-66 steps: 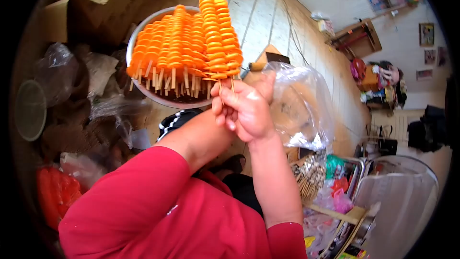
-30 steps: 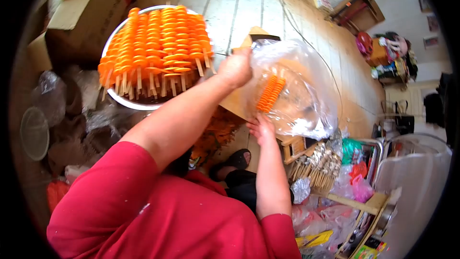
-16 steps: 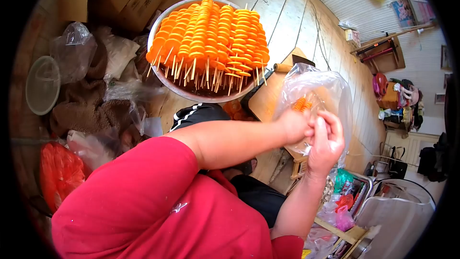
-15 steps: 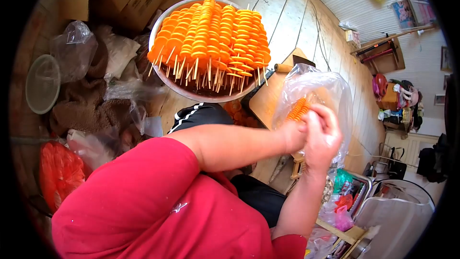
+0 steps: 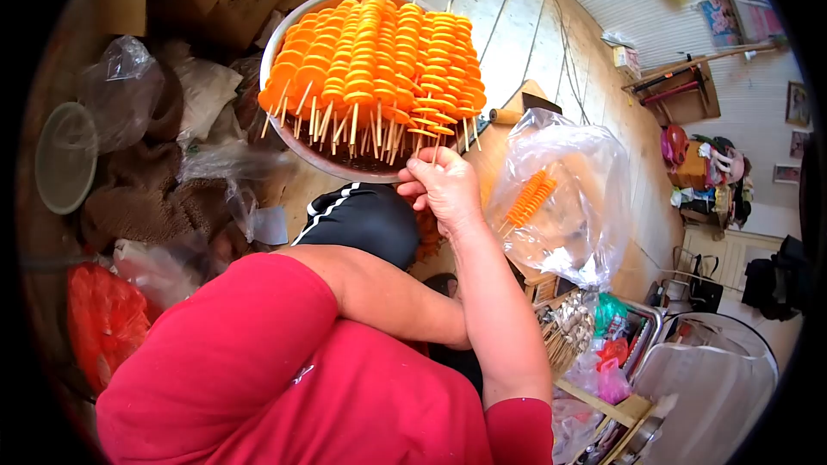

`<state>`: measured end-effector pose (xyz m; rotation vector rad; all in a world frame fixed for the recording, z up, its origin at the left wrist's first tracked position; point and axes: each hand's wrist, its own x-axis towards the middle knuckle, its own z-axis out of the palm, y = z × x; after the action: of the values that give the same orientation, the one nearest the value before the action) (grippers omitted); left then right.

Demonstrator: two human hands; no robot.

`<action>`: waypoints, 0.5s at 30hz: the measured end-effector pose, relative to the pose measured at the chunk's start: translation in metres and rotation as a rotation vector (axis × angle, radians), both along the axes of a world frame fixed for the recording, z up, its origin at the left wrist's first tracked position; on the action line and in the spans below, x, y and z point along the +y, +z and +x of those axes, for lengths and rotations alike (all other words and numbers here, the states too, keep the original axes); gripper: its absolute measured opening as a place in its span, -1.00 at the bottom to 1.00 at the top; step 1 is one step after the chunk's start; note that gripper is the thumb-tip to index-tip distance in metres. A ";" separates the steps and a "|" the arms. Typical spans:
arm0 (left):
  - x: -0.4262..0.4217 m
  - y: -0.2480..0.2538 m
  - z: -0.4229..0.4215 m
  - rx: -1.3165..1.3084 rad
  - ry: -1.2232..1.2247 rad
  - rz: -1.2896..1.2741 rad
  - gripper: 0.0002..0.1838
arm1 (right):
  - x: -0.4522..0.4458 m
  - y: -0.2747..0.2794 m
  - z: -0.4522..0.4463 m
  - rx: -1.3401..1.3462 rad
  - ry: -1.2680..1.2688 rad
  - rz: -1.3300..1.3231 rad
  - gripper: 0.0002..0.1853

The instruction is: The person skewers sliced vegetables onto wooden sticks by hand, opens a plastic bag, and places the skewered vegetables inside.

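My right hand (image 5: 441, 182) is at the near rim of a round metal basin (image 5: 301, 152). Its thumb and fingertips pinch the bare end of a wooden stick on a skewer of orange spiral-cut slices (image 5: 440, 52). Many more such skewers (image 5: 345, 56) are heaped in the basin, stick ends toward me. My left forearm (image 5: 405, 301) passes under the right one; the left hand is almost wholly hidden there, fingers not visible. To the right, a clear plastic bag (image 5: 590, 215) lies with a few orange spiral skewers (image 5: 531, 197) inside it.
Behind the bag are a wooden board (image 5: 498, 146) and a cleaver (image 5: 541, 105). Plastic bags, a brown cloth (image 5: 142, 198) and a clear lid (image 5: 66, 158) lie at left, below a cardboard box (image 5: 228, 0). A rack with coloured bags (image 5: 613, 383) stands lower right.
My right hand has left the bag and moved left to the stick ends at the basin. My left hand has drawn back from the bag beneath the right forearm. The bagged skewers now lie unheld.
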<state>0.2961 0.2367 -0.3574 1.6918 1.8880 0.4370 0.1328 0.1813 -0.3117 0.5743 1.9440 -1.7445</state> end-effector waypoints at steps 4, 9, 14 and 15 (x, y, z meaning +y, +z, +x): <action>-0.005 0.006 -0.009 -0.016 -0.099 -0.032 -0.62 | 0.013 -0.002 0.001 0.017 0.079 -0.255 -0.79; -0.012 0.009 -0.018 -0.007 -0.212 -0.088 -0.62 | 0.029 0.013 0.013 0.088 0.034 -0.439 -0.81; -0.017 0.021 -0.035 -0.004 -0.355 -0.155 -0.63 | 0.069 0.042 0.070 0.093 -0.052 -0.509 -0.81; -0.016 0.023 -0.039 0.011 -0.420 -0.173 -0.63 | 0.081 0.044 0.087 0.091 -0.088 -0.484 -0.81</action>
<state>0.2568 0.2207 -0.3345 1.9061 1.4719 0.0944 0.2197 0.2622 -0.2679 0.4144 1.4825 -2.2288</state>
